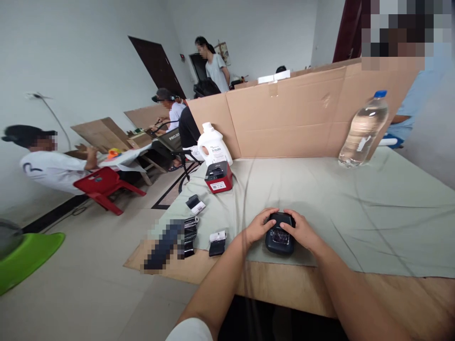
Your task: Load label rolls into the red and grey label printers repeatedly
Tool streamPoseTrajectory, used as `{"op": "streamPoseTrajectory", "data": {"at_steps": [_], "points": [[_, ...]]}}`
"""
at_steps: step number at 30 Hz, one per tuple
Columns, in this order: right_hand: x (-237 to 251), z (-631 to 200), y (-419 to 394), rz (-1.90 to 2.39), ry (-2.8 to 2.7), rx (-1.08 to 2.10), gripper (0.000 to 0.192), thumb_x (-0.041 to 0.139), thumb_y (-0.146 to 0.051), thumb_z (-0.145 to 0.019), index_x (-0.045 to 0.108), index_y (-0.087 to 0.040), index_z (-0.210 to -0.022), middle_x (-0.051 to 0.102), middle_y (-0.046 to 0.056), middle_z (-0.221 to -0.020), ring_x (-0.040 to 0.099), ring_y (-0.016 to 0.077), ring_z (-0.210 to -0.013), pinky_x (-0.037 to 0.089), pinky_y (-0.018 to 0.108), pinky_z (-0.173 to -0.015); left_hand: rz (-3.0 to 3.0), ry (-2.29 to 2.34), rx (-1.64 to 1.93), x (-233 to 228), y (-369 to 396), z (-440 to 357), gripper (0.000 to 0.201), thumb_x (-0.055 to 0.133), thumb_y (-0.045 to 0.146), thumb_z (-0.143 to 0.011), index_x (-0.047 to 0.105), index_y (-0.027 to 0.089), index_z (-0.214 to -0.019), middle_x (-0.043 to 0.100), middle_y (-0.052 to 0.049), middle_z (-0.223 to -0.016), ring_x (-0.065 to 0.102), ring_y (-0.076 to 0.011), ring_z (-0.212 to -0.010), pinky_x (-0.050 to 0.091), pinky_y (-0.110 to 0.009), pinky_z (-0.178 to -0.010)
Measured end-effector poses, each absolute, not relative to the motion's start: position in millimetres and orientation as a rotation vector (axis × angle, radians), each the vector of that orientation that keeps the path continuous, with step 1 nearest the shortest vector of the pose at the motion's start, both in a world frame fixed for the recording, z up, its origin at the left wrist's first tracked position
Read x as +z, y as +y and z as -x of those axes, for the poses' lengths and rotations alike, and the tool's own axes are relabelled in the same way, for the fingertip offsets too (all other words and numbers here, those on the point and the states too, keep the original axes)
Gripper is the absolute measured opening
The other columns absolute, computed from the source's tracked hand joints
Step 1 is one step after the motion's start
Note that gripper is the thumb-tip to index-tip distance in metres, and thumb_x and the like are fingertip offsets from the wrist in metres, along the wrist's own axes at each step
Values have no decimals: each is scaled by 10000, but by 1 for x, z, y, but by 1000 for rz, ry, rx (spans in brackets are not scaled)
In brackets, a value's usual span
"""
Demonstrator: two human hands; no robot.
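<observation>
A black portable printer (280, 242) with rounded corners and a shiny dark window lies on the grey-green cloth in front of me. My left hand (261, 224) grips its left side, the thumb resting on the top face. On the opposite side my right hand (298, 229) is wrapped round the edge, its thumb also on top. The fingertips of both hands curl over the far end. To the left are a small white roll with a black strip (217, 243), a black and white piece (195, 204) and glossy black strips beside another roll (190, 232).
A red and black box-shaped device (218, 177) stands before a white jug (214, 146). A tall cardboard panel (284, 113) closes off the table's back, with a water bottle (364, 130) at right. Several people sit or stand beyond; a red chair (103, 184) is left.
</observation>
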State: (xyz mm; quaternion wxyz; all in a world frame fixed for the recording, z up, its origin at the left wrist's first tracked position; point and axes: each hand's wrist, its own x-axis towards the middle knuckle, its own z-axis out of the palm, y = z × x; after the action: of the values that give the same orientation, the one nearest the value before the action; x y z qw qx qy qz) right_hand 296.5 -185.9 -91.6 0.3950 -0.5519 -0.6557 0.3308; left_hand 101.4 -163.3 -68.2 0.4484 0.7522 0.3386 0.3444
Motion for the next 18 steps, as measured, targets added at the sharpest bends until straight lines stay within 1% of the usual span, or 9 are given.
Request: {"op": "streamPoseTrajectory", "data": {"at_steps": [3,6,8,10,12,14,16,18], "points": [[-93,-296,-186,1400,-1671,843,508,602,-442,-734,566,-202,-1180,614,106,-1208,543,270,-1136,419,462,-977,-1865,838,856,-68,-164,-102,487,564,461,-845,553,206,-1260,540,-108,-1257,488,-251,-1187,347,-418,-1047],[-94,-296,-188,1397,-1635,835,540,566,-483,-760,536,-185,-1210,594,116,-1238,543,260,-1142,419,452,-988,-1809,866,942,-71,-167,-105,459,573,471,-836,595,192,-1199,559,-106,-1220,511,-245,-1146,374,-400,-1013],[-91,-293,-192,1437,-1595,743,554,524,-517,-784,527,-166,-1213,597,134,-1219,541,270,-1140,422,463,-981,-1719,886,992,-75,-168,-106,456,595,486,-816,620,183,-1155,583,-103,-1203,525,-246,-1131,386,-389,-997],[-84,-285,-202,1477,-1578,556,581,505,-543,-793,525,-142,-1212,586,161,-1211,524,290,-1152,408,484,-986,-1585,900,1041,-80,-167,-107,466,566,525,-825,636,174,-1123,619,-103,-1179,543,-246,-1119,394,-387,-988],[-75,-270,-216,1511,-1614,331,642,555,-563,-757,518,-133,-1232,532,188,-1270,466,334,-1206,367,523,-1008,-1425,907,1111,-86,-163,-107,521,483,585,-850,643,155,-1096,657,-115,-1129,575,-248,-1082,411,-399,-967],[-68,-251,-231,1587,-1695,180,740,638,-572,-692,493,-159,-1289,419,198,-1386,347,416,-1288,315,591,-1010,-1282,905,1182,-91,-158,-106,598,420,642,-850,644,131,-1063,683,-134,-1062,610,-250,-1017,439,-410,-924],[-64,-232,-242,1703,-1776,163,802,684,-556,-658,455,-217,-1348,316,177,-1468,232,501,-1320,297,658,-962,-1196,899,1217,-95,-154,-105,632,413,674,-831,641,118,-1027,694,-145,-1009,631,-246,-962,460,-407,-889],[-65,-220,-247,1788,-1825,215,826,710,-513,-644,433,-243,-1374,251,170,-1507,192,556,-1307,325,675,-896,-1188,909,1217,-96,-152,-104,612,428,669,-828,638,121,-1001,695,-142,-1000,634,-237,-951,465,-395,-882]]}}
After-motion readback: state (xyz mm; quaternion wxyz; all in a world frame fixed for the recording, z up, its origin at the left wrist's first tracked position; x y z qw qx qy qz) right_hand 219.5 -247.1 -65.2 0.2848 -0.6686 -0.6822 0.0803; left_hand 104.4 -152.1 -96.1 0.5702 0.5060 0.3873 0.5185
